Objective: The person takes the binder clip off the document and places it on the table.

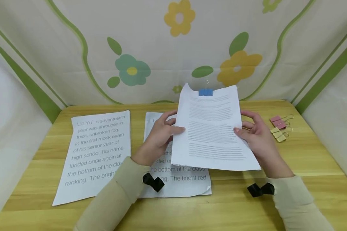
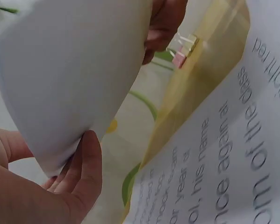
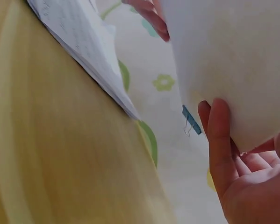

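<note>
A printed paper stack is held up above the table, tilted toward the head camera. A blue binder clip grips its top edge, with its wire handles standing up; the right wrist view shows the same clip from behind. My left hand pinches the left edge, thumb on the front and fingers behind. My right hand pinches the right edge in the same way, its fingers against the back of the paper.
Beneath the held stack lies a large-print paper stack, partly covered by my left arm. Another large-print stack lies to the left. Pink binder clips and yellow binder clips rest at the right on the wooden table. A flowered cloth hangs behind.
</note>
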The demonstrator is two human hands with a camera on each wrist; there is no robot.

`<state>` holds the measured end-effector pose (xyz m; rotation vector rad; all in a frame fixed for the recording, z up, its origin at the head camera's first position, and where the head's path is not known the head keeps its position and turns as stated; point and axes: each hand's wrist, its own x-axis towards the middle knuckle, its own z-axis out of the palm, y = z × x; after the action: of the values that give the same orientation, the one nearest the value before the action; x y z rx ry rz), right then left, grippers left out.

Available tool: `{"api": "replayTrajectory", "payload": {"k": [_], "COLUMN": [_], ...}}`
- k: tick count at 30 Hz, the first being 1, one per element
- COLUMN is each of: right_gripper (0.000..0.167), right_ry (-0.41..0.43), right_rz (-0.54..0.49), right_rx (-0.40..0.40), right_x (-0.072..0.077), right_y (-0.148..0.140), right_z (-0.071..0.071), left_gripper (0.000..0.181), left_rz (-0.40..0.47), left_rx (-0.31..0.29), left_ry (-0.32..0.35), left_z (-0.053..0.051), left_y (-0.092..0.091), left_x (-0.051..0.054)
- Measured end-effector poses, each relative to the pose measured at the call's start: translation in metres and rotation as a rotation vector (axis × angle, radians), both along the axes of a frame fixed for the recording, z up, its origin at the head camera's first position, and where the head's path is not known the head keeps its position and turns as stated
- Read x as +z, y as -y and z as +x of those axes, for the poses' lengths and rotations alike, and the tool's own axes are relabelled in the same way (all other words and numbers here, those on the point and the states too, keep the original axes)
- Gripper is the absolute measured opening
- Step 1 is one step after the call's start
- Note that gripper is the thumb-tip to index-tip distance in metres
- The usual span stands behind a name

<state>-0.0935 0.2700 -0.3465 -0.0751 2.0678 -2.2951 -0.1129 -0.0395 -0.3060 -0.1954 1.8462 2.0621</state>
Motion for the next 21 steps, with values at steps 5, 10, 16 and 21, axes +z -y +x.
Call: {"api": "replayTrajectory", "payload": {"k": [5, 10, 16, 21], "right_gripper": [0.057, 0.056, 0.057, 0.058], "right_ry": [-0.029, -0.065, -0.100, -0.094], "right_rz": [0.036, 0.087, 0.134, 0.144], "right_rx": [0.038, 0.074, 0.125, 0.138], "right_x": [-0.002, -0.005, -0.011, -0.015], "right_y": [0.014, 0.024, 0.035, 0.041], "right_z": [0.004, 0.004, 0.006, 0.009], "left_gripper": [0.069, 0.057, 0.048, 0.049], "left_rz": [-0.013, -0.013, -0.008, -0.056], "left_rx": [-0.003, 0.013, 0.073, 0.119], "left_ry": [0.009, 0.021, 0.057, 0.078], "left_z": [-0.016, -0.034, -0.052, -0.055], "left_y": [0.014, 0.025, 0.035, 0.039], "left_x": [0.001, 0.001, -0.001, -0.004]}}
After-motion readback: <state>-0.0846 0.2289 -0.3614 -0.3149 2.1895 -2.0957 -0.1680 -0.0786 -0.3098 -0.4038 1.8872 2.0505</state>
